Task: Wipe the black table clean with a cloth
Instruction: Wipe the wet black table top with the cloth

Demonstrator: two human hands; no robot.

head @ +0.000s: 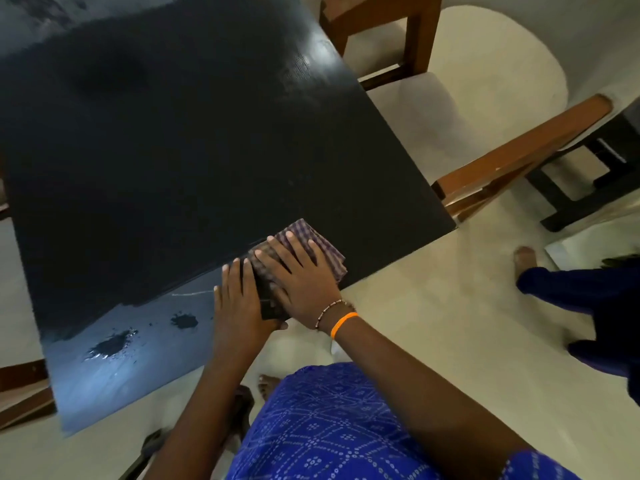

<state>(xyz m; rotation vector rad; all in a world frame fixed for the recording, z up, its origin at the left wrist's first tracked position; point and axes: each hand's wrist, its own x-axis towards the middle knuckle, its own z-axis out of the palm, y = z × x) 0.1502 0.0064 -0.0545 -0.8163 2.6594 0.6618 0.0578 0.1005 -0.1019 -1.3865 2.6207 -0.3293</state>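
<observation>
Both hands flat, open: right hand (298, 275) and left hand (239, 299) press folded purple checked cloth (311, 245) at near edge of black wooden table (180, 150); tabletop beyond bare.

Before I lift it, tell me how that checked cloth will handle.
The checked cloth is probably floppy: it lies folded, flat under the right hand. Likely light, being thin fabric. It may be damp, since wet spots sit on the black table.
</observation>
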